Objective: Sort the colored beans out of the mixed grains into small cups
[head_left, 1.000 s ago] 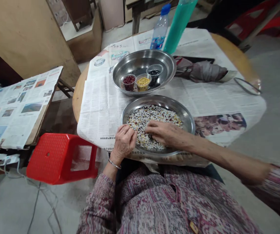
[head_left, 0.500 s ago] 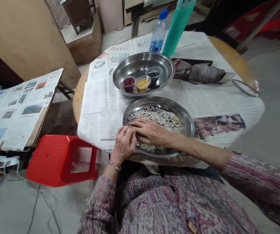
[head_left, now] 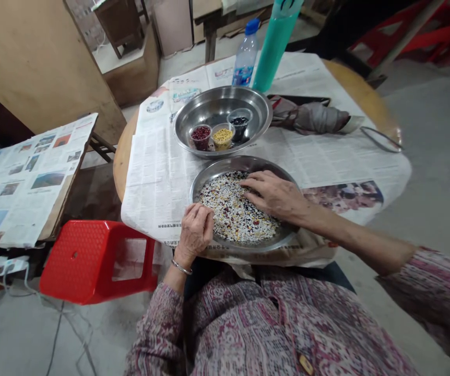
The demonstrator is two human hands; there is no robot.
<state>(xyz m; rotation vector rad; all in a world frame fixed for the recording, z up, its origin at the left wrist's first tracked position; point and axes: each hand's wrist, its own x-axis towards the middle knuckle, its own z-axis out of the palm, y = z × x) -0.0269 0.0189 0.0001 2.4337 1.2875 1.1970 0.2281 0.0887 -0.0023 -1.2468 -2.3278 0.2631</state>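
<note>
A steel basin (head_left: 292,236) in front of me holds a spread of mixed grains and beans (head_left: 235,209), white, black, yellow and dark red. My right hand (head_left: 274,196) is over the right part of the mix, fingers apart and reaching down to the grains. At the basin's left rim, my left hand (head_left: 196,230) is closed, its fingers curled in; whatever they may hold is hidden. Behind stands a second steel basin (head_left: 184,122) with three clear cups: one of red beans (head_left: 200,137), one of yellow beans (head_left: 222,136) and one of black beans (head_left: 239,124).
Newspaper (head_left: 146,172) covers the round table. A water bottle (head_left: 244,55), a tall teal bottle (head_left: 275,49) and a folded grey umbrella (head_left: 315,117) stand or lie beyond the basins. To the left are a red stool (head_left: 76,258) and another newspaper-covered table (head_left: 21,177).
My right hand has moved right, away from my left hand, and its fingers have spread over the grains. The left hand stays closed by the rim. The view has shifted slightly.
</note>
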